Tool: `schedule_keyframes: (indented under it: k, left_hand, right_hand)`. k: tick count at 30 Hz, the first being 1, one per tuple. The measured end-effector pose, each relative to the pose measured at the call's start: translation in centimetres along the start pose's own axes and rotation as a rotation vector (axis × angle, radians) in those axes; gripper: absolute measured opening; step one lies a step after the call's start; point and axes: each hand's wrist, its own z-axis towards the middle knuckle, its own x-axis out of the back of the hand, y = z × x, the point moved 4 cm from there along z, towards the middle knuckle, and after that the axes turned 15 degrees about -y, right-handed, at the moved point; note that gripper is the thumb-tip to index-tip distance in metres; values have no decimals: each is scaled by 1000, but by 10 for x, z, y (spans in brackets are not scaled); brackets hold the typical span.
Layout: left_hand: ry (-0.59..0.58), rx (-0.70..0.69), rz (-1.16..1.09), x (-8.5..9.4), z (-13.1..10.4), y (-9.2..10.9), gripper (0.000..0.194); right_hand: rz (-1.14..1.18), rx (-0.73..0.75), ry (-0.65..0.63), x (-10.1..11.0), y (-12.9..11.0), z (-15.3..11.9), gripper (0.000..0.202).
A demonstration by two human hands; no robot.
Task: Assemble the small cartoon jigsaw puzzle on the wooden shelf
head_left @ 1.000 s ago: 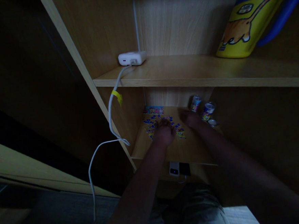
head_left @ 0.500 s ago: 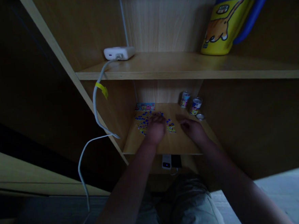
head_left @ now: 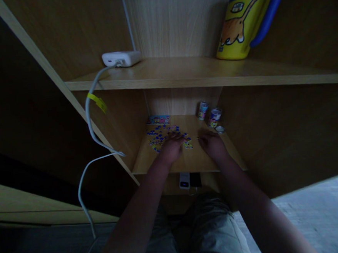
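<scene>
Puzzle pieces (head_left: pixel 160 138) scattered on lower shelf (head_left: pixel 166 164), picture card (head_left: pixel 158 120) just behind them. Left hand (head_left: pixel 172 146) over the pieces' right part, grip loosely spread, thumb apart. Right hand (head_left: pixel 212 143) to the right of the pieces, fingers curled; tiny bit at fingertips, can't tell if grip pinches it. Two cans (head_left: pixel 214 117) stand behind right hand, round lid (head_left: pixel 219 129) beside the front one.
</scene>
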Motion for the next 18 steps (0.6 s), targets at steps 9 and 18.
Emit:
schedule_keyframes:
  k: [9,18]
  left_hand:
    - [7,10,-24,-4,2,-6,50]
    - [36,15,-42,-4,2,-8,52]
  right_hand:
    - [142,207,67,5,-14,-6,25]
    - [180,274,52,12,-20,-9,30]
